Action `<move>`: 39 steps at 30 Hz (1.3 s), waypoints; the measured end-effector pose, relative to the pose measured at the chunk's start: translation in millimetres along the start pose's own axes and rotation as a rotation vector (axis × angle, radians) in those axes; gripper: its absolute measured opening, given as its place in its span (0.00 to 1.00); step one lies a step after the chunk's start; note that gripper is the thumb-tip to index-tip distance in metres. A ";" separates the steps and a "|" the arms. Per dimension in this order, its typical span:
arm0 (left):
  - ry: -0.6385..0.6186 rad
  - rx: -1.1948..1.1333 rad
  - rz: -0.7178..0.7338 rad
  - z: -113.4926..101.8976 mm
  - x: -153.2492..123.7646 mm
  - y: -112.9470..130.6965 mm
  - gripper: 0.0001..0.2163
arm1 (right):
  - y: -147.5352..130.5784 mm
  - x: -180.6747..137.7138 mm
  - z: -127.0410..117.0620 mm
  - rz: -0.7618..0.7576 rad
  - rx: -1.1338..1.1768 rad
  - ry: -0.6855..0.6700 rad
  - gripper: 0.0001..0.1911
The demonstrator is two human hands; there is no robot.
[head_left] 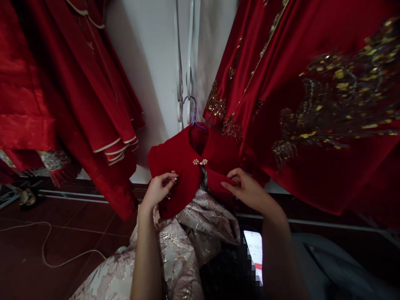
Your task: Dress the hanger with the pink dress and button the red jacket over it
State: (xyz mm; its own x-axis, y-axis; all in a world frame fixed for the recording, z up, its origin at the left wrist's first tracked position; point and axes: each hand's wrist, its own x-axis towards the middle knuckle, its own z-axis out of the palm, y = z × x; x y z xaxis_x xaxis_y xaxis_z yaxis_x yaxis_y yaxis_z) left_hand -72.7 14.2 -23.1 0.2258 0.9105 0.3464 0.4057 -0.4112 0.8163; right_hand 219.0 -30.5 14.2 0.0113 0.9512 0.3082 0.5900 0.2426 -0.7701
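In the head view, you seem to be handling the front of the red jacket (175,154) on its purple hanger (195,113). Your right hand (246,189) pinches its front edge. Your left hand (158,191) touches shiny beads (173,172); I can't tell if it grips. Next needs gentle fingers, I think. The jacket looks soft, with a flower clasp (200,162).

Hanger (195,111) mostly hidden by red jacket (176,154) at centre of frame; some fingers of right hand (246,189) hidden. Text on phone (254,250) at lower right blurred, screen's left edge masked by pixelation. Sequined garment (337,100) cut off by right edge, patterned fabric (178,246) by bottom edge.
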 end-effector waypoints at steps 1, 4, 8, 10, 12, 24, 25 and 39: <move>-0.002 -0.013 -0.002 0.4 0.1 0.4 0.12 | -9.5 -0.1 4.1 0.003 0.108 -0.025 0.15; 0.010 -0.041 -0.019 0.4 0.3 1.6 0.12 | -35.0 2.5 27.1 -0.009 0.368 -0.051 0.18; 0.018 -0.080 -0.041 -0.8 0.2 3.8 0.13 | -42.2 10.7 81.1 -0.083 0.314 0.086 0.17; -0.004 -0.096 -0.041 -1.7 -0.1 4.9 0.14 | -36.5 14.3 110.0 -0.105 0.278 0.045 0.16; -0.021 -0.098 -0.037 -2.8 -0.4 5.4 0.14 | -29.8 16.2 133.4 -0.117 0.342 -0.016 0.20; 0.041 -0.163 -0.082 -0.4 -0.2 2.0 0.15 | -9.3 23.6 154.2 -0.019 0.546 -0.005 0.18; 0.049 -0.168 -0.079 -0.4 -0.2 1.3 0.15 | -9.2 23.5 154.5 -0.024 0.542 0.010 0.18; 0.150 -0.029 -0.028 0.7 0.9 -1.0 0.13 | -16.6 31.3 159.4 -0.072 0.551 0.105 0.14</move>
State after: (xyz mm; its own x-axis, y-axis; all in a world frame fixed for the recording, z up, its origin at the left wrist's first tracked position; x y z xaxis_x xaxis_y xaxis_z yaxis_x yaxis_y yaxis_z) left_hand -72.3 15.3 -23.9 0.0786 0.9189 0.3865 0.3834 -0.3857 0.8392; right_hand 80.8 25.6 -52.4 0.0839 0.9114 0.4029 0.0837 0.3965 -0.9142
